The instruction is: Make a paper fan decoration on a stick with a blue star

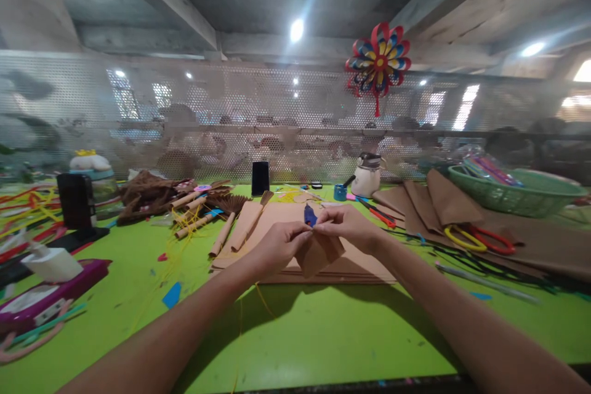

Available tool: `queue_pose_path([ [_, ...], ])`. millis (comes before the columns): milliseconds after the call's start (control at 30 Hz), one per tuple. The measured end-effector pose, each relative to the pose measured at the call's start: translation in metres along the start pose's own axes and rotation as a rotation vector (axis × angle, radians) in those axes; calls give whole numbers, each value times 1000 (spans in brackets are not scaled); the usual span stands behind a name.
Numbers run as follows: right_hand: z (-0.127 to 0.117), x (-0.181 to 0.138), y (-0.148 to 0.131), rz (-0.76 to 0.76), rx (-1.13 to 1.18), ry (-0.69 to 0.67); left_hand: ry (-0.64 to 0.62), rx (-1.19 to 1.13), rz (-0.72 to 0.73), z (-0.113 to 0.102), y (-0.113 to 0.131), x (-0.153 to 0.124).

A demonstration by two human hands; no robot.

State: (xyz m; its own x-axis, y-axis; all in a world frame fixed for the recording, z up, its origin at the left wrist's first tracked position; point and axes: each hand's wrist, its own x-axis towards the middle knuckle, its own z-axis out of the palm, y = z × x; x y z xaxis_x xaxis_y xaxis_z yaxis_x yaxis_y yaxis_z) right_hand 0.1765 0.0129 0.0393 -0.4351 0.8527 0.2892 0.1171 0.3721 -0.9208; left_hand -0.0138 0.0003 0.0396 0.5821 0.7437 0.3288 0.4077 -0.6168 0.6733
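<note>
A small piece of brown paper (311, 258) hangs between my two hands, above a stack of tan paper sheets (364, 268). My left hand (281, 246) pinches its upper edge from the left. From the right, my right hand (348, 228) pinches the same edge, the fingertips of both hands nearly touching. Just behind the fingertips shows a blue glue gun (309, 215), partly hidden by my right hand; I cannot tell whether a finger touches it. Rolled brown paper pieces (223, 235) lie at the left side of the stack.
Scissors with yellow and red handles (480, 240) rest by brown paper sheets (530, 252) on the right. Behind them stands a green basket (526, 191). A phone (260, 178) and a white jug (367, 177) are at the back. A purple power strip (87, 277) is at left.
</note>
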Motion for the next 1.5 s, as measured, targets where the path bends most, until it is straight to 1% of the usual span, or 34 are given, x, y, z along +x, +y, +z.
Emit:
queue_pose_path([
  [100,-4,0,3,3,33,-4,-13,-18,3,1,-1,0],
  [233,-2,1,6,44,76,5,-1,-61,-38,3,-3,1],
  [400,6,2,6,43,9,37,22,-139,-128,7,-8,4],
  [500,6,2,5,30,14,36,41,-177,-158,7,-8,4],
  [633,-2,1,6,42,84,-78,42,-149,-146,6,-7,3],
  [700,-5,1,7,52,102,-104,34,-124,-138,5,-7,3],
  [867,-4,1,7,-1,62,-28,54,-128,-98,6,-8,3],
  [1033,-4,1,4,-57,63,-1,36,-170,-98,4,-4,2],
  [1267,-15,-1,-1,-52,61,-101,-14,-251,-108,2,-7,2],
  [1400,-19,-2,0,-7,145,-140,7,-274,-108,2,-6,2],
  [1500,-22,-3,1,32,211,-206,6,-279,-122,2,-5,2],
])
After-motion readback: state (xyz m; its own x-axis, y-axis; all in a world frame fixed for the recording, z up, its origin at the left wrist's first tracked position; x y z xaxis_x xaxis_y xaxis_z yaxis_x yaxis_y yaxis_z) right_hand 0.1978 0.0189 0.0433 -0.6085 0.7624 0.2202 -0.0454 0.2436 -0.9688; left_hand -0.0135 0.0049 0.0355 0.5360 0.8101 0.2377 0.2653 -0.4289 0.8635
